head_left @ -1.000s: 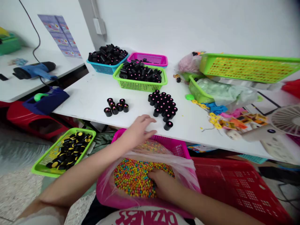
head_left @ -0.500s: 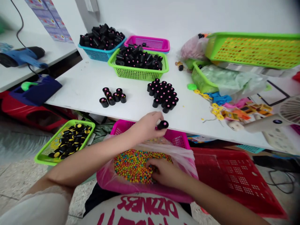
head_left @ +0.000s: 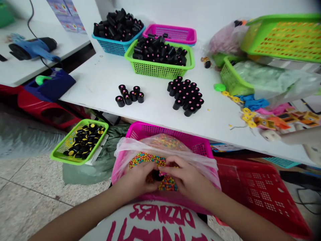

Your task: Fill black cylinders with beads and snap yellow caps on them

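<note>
My left hand (head_left: 141,177) is closed round a small black cylinder (head_left: 157,176), low over the opened plastic bag. My right hand (head_left: 187,175) comes from the other side, its thumb and fingers pinched together at the cylinder's top, where a bit of pink shows. Whatever those fingertips hold is too small to make out. Under both hands lie many tiny coloured balls (head_left: 168,184) inside the clear bag (head_left: 205,164), which lines a pink basket (head_left: 132,132) at my lap. On the white table stand a small group of black cylinders (head_left: 127,98) and a larger cluster (head_left: 187,95).
Green (head_left: 160,70) and blue (head_left: 110,47) baskets heaped with black cylinders stand at the back. A green basket (head_left: 56,155) of black-and-yellow pieces sits lower left. A red crate (head_left: 235,197) is at lower right. Bags, baskets and loose toy parts crowd the table's right side.
My left hand has come down from the table's edge to the bag with the black cylinder. My right hand has risen out of the balls to meet it. The view has shifted slightly.
</note>
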Demonstrator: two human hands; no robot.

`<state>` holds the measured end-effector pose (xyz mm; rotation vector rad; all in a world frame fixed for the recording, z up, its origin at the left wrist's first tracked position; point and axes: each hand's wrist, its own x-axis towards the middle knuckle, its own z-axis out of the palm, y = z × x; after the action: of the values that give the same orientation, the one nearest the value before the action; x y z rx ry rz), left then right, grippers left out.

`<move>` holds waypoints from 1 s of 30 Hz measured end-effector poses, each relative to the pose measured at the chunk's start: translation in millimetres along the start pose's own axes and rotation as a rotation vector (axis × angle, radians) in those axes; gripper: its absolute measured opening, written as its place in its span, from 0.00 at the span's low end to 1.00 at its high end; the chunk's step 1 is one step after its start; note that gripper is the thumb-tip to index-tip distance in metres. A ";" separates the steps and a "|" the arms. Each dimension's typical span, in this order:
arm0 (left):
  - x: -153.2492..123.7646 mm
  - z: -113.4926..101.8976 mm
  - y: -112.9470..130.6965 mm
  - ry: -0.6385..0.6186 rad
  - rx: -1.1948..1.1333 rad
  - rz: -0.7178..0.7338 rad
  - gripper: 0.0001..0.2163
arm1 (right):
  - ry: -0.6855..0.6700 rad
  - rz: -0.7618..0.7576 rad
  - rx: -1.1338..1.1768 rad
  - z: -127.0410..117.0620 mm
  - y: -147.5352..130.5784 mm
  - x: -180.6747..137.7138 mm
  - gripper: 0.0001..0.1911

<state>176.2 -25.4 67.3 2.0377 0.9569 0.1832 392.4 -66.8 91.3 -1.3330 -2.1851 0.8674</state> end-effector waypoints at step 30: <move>93.9 -177.8 -80.8 0.913 0.076 -0.228 0.14 | -0.409 0.495 -0.317 49.7 30.0 -0.6 0.31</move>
<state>116.6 180.6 97.9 1.8760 1.7458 1.0196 379.2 -71.2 34.9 -2.0656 -2.4080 1.0779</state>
